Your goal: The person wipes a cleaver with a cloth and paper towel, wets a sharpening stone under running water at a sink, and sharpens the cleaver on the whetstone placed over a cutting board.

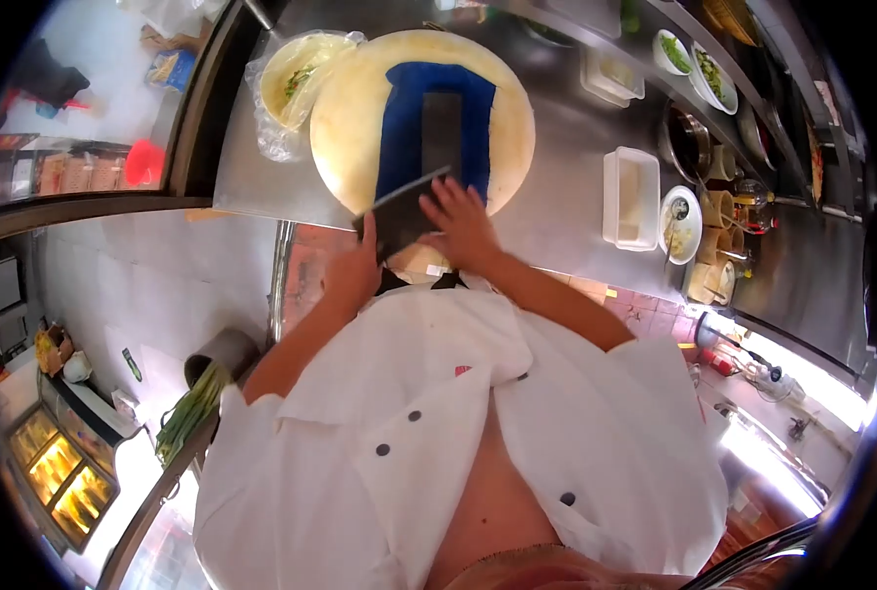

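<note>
A dark, wide-bladed cleaver [407, 208] is held at a tilt over the near edge of a round chopping board [345, 118]. My left hand [353, 275] is closed around its left end, thumb up along the blade, and the handle is hidden. My right hand [461, 228] lies on the blade's right part with fingers spread. Beyond the blade, a dark grey whetstone [442, 128] rests lengthwise on a folded blue cloth [404, 128] on the board. The cleaver overlaps the near end of the stone in this view.
Left of the board stands a plastic-lined bowl [286, 79] with green scraps. To the right are a white rectangular container [631, 199] and a white bowl [679, 224]. Bowls of chopped greens [672, 54] sit on the shelf. Long green stalks [190, 418] lie at lower left.
</note>
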Tool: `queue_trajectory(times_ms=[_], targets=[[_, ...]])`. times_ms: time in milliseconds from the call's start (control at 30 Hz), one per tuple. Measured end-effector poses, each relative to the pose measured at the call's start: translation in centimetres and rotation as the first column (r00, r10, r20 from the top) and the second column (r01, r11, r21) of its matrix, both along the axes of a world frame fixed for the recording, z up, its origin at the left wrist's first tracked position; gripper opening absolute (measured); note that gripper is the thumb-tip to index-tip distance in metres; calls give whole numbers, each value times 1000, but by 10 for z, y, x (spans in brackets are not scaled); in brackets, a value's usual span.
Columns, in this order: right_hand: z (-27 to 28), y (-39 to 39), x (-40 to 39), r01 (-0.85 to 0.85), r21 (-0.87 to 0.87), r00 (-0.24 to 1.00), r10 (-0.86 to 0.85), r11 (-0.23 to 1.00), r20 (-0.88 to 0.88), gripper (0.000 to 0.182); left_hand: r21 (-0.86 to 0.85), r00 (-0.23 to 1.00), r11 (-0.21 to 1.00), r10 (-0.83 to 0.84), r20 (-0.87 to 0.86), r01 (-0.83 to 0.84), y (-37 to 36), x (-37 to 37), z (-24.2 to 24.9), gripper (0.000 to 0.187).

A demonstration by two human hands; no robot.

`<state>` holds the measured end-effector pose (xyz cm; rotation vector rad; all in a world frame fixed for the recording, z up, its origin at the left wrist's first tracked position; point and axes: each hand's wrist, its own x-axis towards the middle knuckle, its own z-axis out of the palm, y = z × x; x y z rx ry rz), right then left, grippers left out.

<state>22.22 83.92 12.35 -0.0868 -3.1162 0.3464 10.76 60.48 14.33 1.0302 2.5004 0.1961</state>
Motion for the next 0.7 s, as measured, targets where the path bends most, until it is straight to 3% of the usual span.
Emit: queue_trajectory(times_ms=[100, 167, 233, 300, 400, 433, 500, 567, 633, 700], targets=[[11, -1, -3, 17, -52, 1000, -17, 998, 14, 70, -92, 1000, 996, 4, -1, -4, -1, -2, 7, 93], [9, 23, -30, 32, -6, 999, -32, 999, 12, 68, 15, 1000, 1000, 14, -8, -14, 26, -34, -13, 90], [3, 65, -66, 47, 5, 998, -47, 999, -44, 67, 13, 998, 1000, 2, -68, -1, 70, -66, 6, 85], [8, 92, -85, 46, -9, 995, -47, 999, -87, 66, 112, 980, 989, -72, -186, 94, 98, -93, 0, 78], [9, 79, -72, 43, 14, 998, -42, 999, -49, 67, 74, 992, 996, -42, -117, 51, 82, -75, 3, 79], [6, 65, -57, 41, 23, 999, -40, 999, -28, 68, -13, 999, 1000, -5, -48, 5, 69, -58, 10, 82], [3, 25, -20, 18, 30, 1000, -18, 999, -3, 69, 72, 998, 996, 40, 39, -43, 24, -23, -2, 88], [4, 3, -3, 6, 7, 1000, -6, 1000, -7, 69, -3, 998, 999, 35, 52, -35, -1, -3, -1, 91], [4, 2, -5, -5, -35, 999, 4, 999, -49, 69, -57, 997, 998, 37, 62, -34, 3, -8, -2, 95], [9, 28, -34, -2, 40, 999, 4, 999, -36, 69, -54, 999, 998, 36, 2, -36, 34, -33, 12, 95]])
